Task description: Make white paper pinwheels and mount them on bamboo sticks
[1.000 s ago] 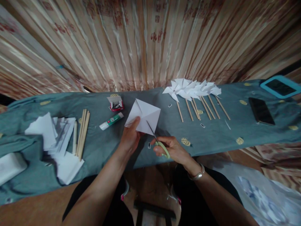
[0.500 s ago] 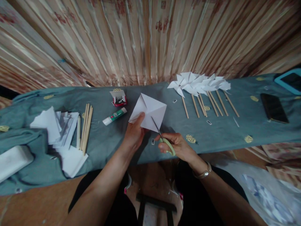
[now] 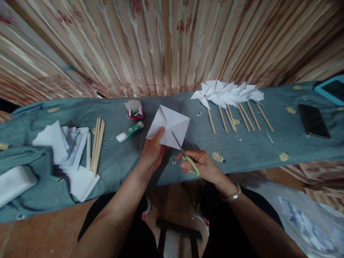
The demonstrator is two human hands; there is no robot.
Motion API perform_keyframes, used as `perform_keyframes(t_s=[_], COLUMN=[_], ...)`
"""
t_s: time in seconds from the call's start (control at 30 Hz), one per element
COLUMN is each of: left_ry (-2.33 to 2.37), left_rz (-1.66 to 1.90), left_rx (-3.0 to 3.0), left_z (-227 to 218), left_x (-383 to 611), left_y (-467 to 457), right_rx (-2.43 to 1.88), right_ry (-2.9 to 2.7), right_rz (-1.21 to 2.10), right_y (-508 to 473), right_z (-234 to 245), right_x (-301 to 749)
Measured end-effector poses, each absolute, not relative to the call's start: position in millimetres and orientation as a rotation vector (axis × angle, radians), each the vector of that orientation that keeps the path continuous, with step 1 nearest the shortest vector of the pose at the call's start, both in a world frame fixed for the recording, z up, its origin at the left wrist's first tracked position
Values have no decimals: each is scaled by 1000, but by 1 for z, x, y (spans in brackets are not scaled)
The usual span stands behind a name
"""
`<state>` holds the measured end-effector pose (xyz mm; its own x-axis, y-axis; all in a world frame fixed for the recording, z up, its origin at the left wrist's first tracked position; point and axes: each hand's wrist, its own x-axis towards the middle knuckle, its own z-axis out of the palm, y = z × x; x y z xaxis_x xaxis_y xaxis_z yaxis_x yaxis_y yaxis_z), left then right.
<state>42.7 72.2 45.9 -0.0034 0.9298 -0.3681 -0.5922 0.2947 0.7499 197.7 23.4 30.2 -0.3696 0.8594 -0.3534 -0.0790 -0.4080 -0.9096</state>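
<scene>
A square white sheet of paper (image 3: 176, 121) is held up over the table, creased, with slits running in from its corners. My left hand (image 3: 154, 147) grips its lower left side, thumb on top and the other fingers hidden underneath. My right hand (image 3: 200, 164) is closed round the light green handles of a pair of scissors (image 3: 191, 165). The dark blades lie across the lower right part of the sheet, pointing up and left toward its middle. One blade shows above the paper; the lower one is hidden.
A glue stick (image 3: 130, 132) and a small red box (image 3: 135, 113) with shiny pieces lie left of the paper. Farther left are wooden sticks (image 3: 98, 145) and white paper pieces (image 3: 76, 147). Several paper pinwheels (image 3: 225, 94) on sticks lie right, then a dark phone (image 3: 314, 121).
Both hands, the paper and the scissors hold nearly the same pose. The whole view has shifted very slightly.
</scene>
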Motion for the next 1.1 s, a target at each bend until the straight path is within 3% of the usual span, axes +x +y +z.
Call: perform_keyframes(t_s=[1.1], left_ry=[984], left_rz=[1243], left_rx=[457], left_z=[46], left_x=[44], left_y=[70], right_rx=[-1203], right_ry=[-1051], right_rz=[1825], right_y=[22], right_z=[28], right_x=[195])
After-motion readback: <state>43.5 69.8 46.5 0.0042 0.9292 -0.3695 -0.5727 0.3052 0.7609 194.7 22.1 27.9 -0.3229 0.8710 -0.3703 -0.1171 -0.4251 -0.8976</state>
